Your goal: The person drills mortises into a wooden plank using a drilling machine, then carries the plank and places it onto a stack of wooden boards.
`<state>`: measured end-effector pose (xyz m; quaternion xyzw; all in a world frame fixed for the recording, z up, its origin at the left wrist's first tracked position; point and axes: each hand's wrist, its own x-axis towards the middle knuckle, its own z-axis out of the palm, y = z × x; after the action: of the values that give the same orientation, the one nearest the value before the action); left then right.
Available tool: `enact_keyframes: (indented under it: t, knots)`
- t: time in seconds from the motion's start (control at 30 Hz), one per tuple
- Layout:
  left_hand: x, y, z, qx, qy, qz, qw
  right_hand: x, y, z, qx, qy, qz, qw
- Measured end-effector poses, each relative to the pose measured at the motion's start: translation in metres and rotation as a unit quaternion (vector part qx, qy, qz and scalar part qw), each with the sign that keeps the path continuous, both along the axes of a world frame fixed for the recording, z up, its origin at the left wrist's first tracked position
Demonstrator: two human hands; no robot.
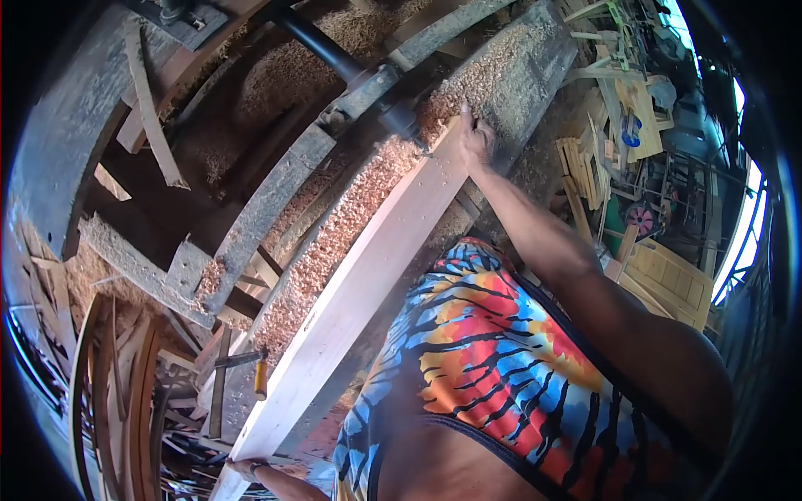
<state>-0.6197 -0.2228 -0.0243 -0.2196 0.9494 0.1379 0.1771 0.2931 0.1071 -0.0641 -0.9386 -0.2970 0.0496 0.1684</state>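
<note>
A long pale wooden plank (351, 288) runs diagonally across the bench in front of my body. Near its far end my right hand (478, 144) grips it, thumb stretched out toward the far edge. Down at the lower left my left hand (248, 469) is closed on the near part of the plank; some fingers are hidden. A dark drill chuck (399, 119) with a thin bit (423, 150) points at the plank's edge, close to my right hand. Whether the bit is inside the wood I cannot tell. Small dark slots show along that edge.
Reddish wood chips (334, 230) lie heaped along the plank, with more on the worn bench (547, 63). A weathered beam (276, 209) runs beside them. A yellow-handled tool (261, 380) stands near the plank. Scrap strips (125, 401) lean at left; a panelled door (668, 271) lies at right.
</note>
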Motion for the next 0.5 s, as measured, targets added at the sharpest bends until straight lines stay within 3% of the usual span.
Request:
enact_keyframes:
  t: [0.07,0.3,0.33,0.5]
  knots:
    - [-0.009,-0.004,0.000,-0.003,-0.019,-0.035,0.999,-0.007,-0.006,-0.006,0.005,-0.002,0.010,1.000]
    - [-0.047,-0.013,-0.003,0.069,-0.050,0.039,0.996,-0.041,-0.023,-0.008,-0.013,-0.013,0.006,1.000]
    - [-0.044,-0.018,-0.005,0.073,-0.023,0.001,0.997,-0.040,-0.024,-0.008,-0.017,-0.017,0.011,1.000]
    - [-0.090,-0.034,-0.017,0.100,-0.108,0.001,0.989,-0.044,-0.021,0.002,-0.033,0.038,0.010,0.999]
